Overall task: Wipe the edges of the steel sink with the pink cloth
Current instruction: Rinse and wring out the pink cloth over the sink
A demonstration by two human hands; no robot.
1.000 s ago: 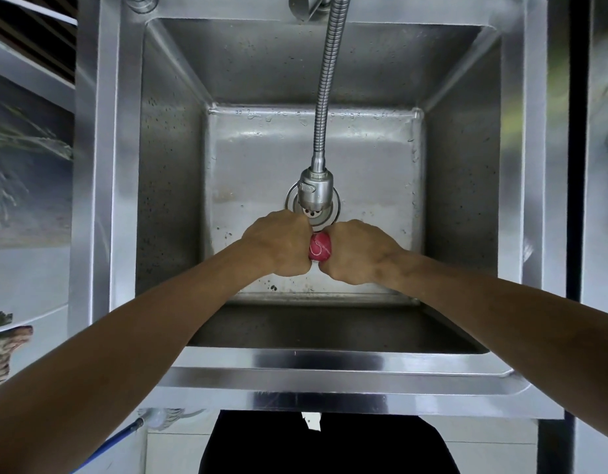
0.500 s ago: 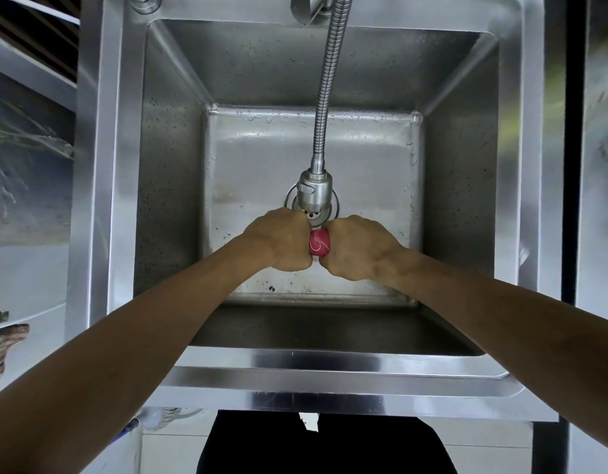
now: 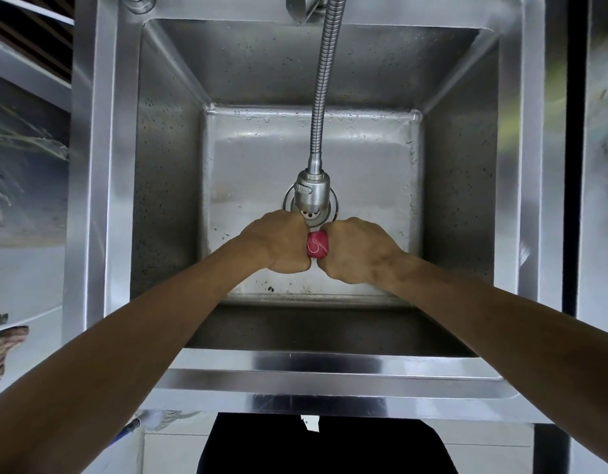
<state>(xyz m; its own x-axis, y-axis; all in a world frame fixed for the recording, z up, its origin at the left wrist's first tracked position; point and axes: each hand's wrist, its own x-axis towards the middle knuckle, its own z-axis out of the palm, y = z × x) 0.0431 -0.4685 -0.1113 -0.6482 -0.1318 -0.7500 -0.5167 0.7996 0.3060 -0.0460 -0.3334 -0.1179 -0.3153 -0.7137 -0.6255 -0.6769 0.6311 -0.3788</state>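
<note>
A deep square steel sink (image 3: pixel 295 374) fills the view, with a flat rim on all sides. Both my fists are held together over the middle of the basin. My left hand (image 3: pixel 278 242) and my right hand (image 3: pixel 355 249) each grip one end of the pink cloth (image 3: pixel 317 245), which is bunched into a tight twisted roll. Only a short pink piece shows between the two fists; the remainder is hidden inside them. The hands hang just in front of the spray head.
A flexible steel faucet hose (image 3: pixel 325 83) hangs from the back rim and ends in a spray head (image 3: pixel 312 193) over the drain (image 3: pixel 311 208). Water drops dot the sink walls. A steel panel (image 3: pixel 600 165) stands to the right, a shelf (image 3: pixel 25 186) to the left.
Both fists stay pressed together on the pink cloth. They have shifted only slightly within the basin, and the visible piece of cloth looks about the same.
</note>
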